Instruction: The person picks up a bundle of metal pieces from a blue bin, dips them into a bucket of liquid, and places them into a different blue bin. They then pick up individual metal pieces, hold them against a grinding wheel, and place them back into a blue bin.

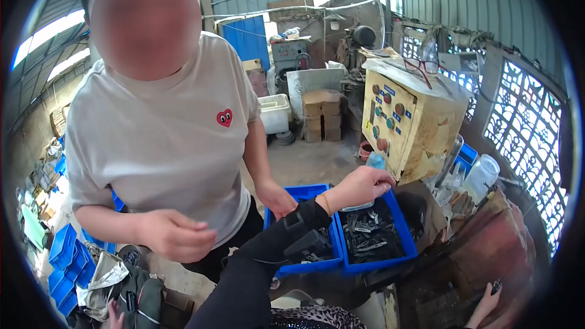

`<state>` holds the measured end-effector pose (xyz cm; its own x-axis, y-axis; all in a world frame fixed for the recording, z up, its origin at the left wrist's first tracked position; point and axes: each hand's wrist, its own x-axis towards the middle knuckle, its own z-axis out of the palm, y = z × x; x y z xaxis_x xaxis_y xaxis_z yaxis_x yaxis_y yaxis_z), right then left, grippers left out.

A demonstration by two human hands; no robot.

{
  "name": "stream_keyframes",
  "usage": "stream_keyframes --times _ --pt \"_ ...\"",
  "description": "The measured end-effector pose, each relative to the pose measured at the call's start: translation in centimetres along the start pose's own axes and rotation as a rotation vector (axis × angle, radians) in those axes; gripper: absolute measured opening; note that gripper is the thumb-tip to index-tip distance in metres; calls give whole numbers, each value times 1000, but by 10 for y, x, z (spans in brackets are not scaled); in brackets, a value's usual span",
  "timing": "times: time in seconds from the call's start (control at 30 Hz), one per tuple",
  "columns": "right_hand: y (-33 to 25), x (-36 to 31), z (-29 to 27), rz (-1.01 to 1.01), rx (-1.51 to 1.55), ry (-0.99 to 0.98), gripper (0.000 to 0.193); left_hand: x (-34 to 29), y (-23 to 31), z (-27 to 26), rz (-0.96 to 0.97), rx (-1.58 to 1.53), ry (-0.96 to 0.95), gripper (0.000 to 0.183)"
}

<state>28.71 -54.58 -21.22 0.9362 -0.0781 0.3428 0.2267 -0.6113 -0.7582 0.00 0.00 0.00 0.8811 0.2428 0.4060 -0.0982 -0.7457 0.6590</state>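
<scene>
My left hand [361,189], at the end of a black sleeve, reaches over the right blue bin [407,235], close to the lower edge of a control box. Its fingers are curled together; what they hold, if anything, is hidden. Dark and grey metal strips [368,231] fill that bin. My right hand [485,304] is low at the right, beside a reddish-brown, worn surface [481,256], with its fingers closed on a small dark piece [496,286]. Part of the left blue bin [314,265] is covered by my left forearm.
A person [164,122] in a white T-shirt stands opposite, one hand [277,200] at the left bin. The cream control box [420,119] with knobs stands at right, glasses [420,70] on top. Blue bins [64,250] are stacked at left. Another hand [114,315] shows lower left.
</scene>
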Motion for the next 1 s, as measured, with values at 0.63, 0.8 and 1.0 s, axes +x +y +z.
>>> stream_keyframes --times 0.63,0.8,1.0 --pt "-119 -55 -18 -11 -75 69 43 -37 37 21 -151 -254 -129 22" --pt "-118 -48 -13 -88 -173 88 43 -42 28 100 -190 -483 -444 23" --pt "-140 -146 -34 68 55 79 29 -41 31 201 -155 -568 -656 22"
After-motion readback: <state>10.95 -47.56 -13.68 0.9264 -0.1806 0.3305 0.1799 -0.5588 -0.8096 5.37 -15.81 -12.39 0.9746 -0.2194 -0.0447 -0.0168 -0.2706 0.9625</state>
